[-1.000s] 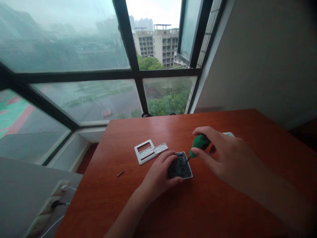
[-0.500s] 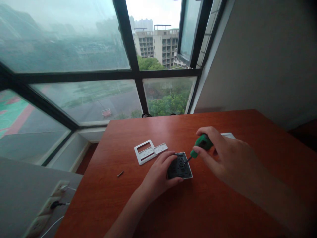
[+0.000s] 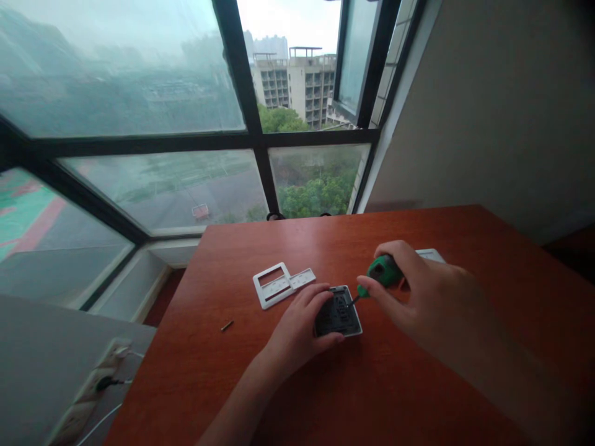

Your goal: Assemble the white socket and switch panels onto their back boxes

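Gripping a green screwdriver [image 3: 384,271] between thumb and fingers, the right hand [image 3: 425,288] angles its shaft to a square box [image 3: 341,317] on the table [image 3: 385,384], right of the white frame [image 3: 259,293]; the left hand's [image 3: 300,322] fingers clamp the box's left side.

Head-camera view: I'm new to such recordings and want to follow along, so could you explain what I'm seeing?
There is no machine here, just a person's two bare hands. The camera sits on their head, looking forward and down at a reddish-brown table beside a window. The left hand steadies a dark square piece with a white rim. The right hand holds a green-handled screwdriver, its shaft reaching into that piece. Also on the table are a white frame, a smaller white panel against it, and a small thin rod, perhaps a screw.
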Available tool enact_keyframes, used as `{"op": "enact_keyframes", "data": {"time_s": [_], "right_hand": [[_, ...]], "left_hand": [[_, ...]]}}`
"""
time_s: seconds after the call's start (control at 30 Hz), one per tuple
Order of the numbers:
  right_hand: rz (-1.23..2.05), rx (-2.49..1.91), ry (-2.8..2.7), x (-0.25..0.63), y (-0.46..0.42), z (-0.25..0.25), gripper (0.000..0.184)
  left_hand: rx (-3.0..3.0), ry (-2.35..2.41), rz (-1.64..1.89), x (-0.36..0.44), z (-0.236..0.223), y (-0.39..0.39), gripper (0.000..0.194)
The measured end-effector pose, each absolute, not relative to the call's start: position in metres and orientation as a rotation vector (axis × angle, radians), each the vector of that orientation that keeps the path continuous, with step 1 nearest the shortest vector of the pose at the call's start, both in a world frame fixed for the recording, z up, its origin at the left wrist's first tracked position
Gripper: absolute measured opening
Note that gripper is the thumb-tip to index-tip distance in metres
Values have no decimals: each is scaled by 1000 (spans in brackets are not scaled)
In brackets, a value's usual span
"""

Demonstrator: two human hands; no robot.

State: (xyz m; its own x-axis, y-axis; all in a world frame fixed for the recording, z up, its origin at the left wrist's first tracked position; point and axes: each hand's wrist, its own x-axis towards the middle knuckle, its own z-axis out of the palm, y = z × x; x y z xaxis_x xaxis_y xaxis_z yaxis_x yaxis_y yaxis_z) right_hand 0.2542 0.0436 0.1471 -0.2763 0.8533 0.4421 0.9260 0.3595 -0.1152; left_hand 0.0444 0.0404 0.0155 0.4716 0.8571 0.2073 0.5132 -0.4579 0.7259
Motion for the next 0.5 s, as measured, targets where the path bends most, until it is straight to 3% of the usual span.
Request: {"op": "enact_keyframes", "data": {"time_s": [0.17,0.3,0.43,0.5], "right_hand": [[190,-1594,-1804,276,51,140,34],[726,-1465,-1183,289,61,96,34],[1273,-1135,-678,288,64,41,27],[1389,-1093,-531,284,63,21,22]], "left_hand": [[2164,1174,743,45,14,39,71],[2271,1265,760,41,24,34,70],[2347,1489,808,19,38,26,48],[2353,1662,775,-1,40,20,38]]}}
